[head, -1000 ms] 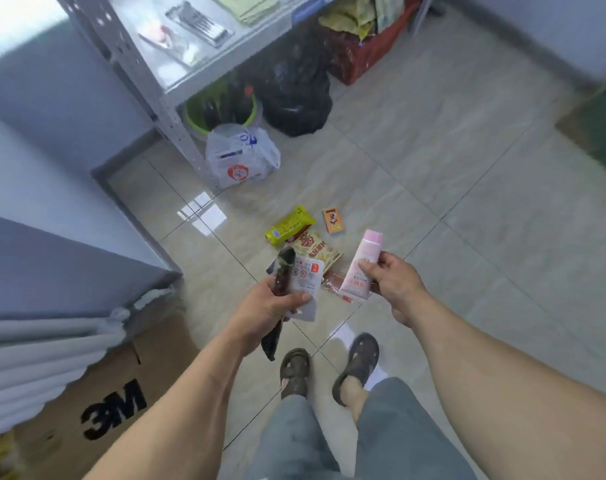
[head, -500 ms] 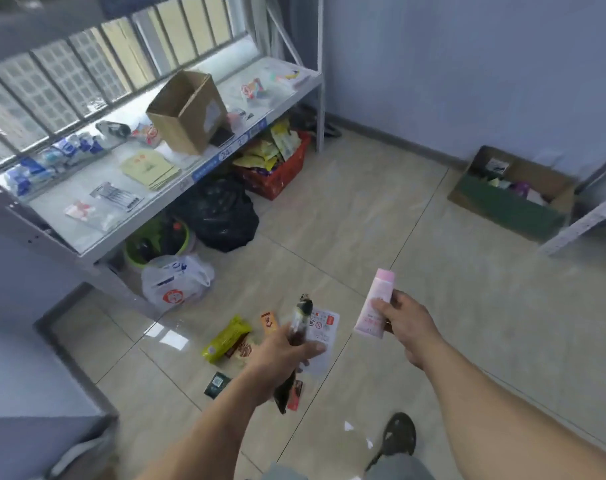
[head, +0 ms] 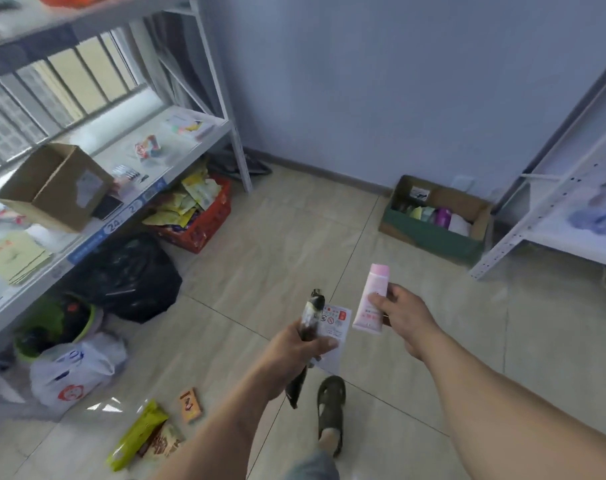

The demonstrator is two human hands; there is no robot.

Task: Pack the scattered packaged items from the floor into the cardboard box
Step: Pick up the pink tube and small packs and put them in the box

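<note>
My left hand grips a dark snack packet together with a white flat packet. A pink tube stands upright in my right hand. An open cardboard box with a green front, holding several packaged items, sits on the floor against the far wall. On the floor at the lower left lie a yellow-green packet, a brown snack packet and a small orange packet.
A metal shelf rack on the left carries another cardboard box. Beneath it sit a red crate, a black bag, a white plastic bag and a green bucket. A second rack stands right. My sandalled foot is forward.
The view has lifted from the floor toward the far wall, bringing the green-fronted box closer. Both hands keep their items; the floor packets have slid to the lower left.
</note>
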